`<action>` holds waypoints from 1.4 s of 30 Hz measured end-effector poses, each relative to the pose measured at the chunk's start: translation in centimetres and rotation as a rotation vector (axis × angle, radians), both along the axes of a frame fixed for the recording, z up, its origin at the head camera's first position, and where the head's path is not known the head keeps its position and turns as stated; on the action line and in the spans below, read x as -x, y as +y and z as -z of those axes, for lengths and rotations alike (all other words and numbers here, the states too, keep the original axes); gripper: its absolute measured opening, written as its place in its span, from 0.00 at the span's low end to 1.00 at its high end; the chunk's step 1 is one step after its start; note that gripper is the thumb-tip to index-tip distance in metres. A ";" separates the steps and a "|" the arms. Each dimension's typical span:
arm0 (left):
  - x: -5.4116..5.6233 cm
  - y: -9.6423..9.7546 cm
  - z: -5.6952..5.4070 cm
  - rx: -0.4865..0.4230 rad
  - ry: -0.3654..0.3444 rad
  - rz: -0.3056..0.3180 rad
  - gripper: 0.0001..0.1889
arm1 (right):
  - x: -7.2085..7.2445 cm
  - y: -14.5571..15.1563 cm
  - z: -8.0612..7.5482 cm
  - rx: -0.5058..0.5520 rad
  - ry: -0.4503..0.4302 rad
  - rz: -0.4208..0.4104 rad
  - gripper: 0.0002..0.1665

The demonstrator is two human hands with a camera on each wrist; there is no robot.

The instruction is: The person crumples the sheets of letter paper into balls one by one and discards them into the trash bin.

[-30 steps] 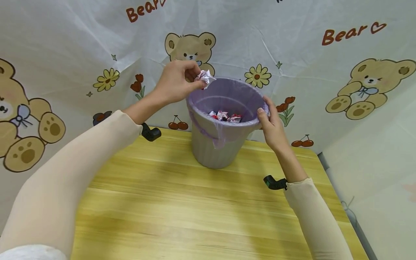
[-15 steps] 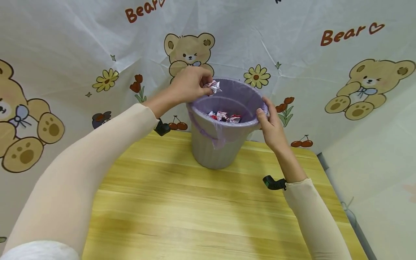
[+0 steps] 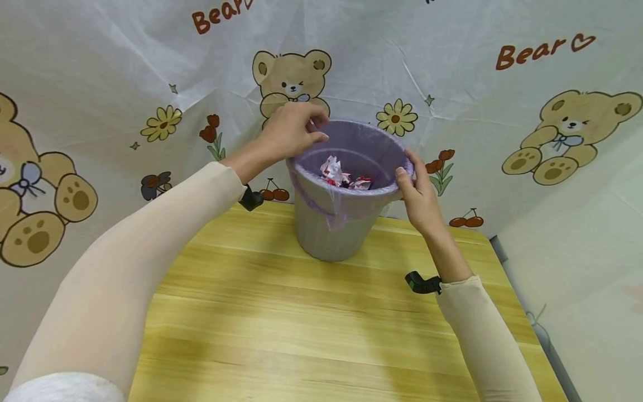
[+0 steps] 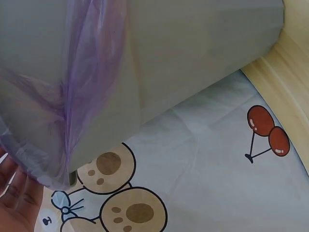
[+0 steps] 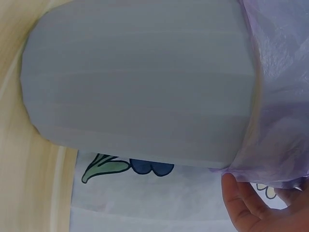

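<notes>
A grey trash can stands on the table, lined with a thin purple plastic bag folded over its rim. My left hand is over the can's left rim, thumb and fingers parted, with nothing between them. Just below it, inside the can, is a white and red crumpled paper ball; I cannot tell whether it is falling or at rest. Other crumpled paper lies at the bottom. My right hand grips the right rim over the bag; in the right wrist view its fingers touch the bag's edge.
The wooden table extends in front of the can. Right behind it hangs a white cloth printed with bears, flowers and cherries. Black wrist cameras sit at both sleeves.
My left hand has moved right over the can and let go of the paper ball, which is now lower, inside the can. My right hand has kept its place on the rim.
</notes>
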State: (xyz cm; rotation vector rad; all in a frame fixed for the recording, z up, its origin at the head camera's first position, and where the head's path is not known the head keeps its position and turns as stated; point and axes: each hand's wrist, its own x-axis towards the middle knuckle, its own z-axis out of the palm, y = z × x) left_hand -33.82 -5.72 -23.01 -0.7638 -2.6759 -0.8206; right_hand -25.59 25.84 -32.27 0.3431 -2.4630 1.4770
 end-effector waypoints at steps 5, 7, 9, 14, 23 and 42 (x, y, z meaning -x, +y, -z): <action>-0.1 -0.4 0.0 -0.005 0.001 -0.010 0.17 | 0.0 0.1 0.0 0.009 -0.010 -0.004 0.39; -0.2 -0.5 0.0 -0.008 -0.001 -0.017 0.17 | 0.0 0.2 0.0 0.009 -0.015 -0.004 0.39; -0.3 -0.8 0.1 -0.022 -0.002 -0.016 0.17 | -0.1 0.3 0.0 0.006 -0.019 -0.002 0.38; -0.9 -1.5 0.3 -0.102 0.020 -0.007 0.15 | -0.1 0.5 0.0 0.006 -0.024 0.001 0.39; -2.0 -4.2 1.9 -0.300 0.063 -0.059 0.15 | 0.1 0.8 0.1 0.001 -0.026 0.023 0.39; -7.7 -8.8 13.8 -0.331 -0.032 -0.052 0.18 | -1.5 2.0 1.7 -0.088 0.108 0.056 0.32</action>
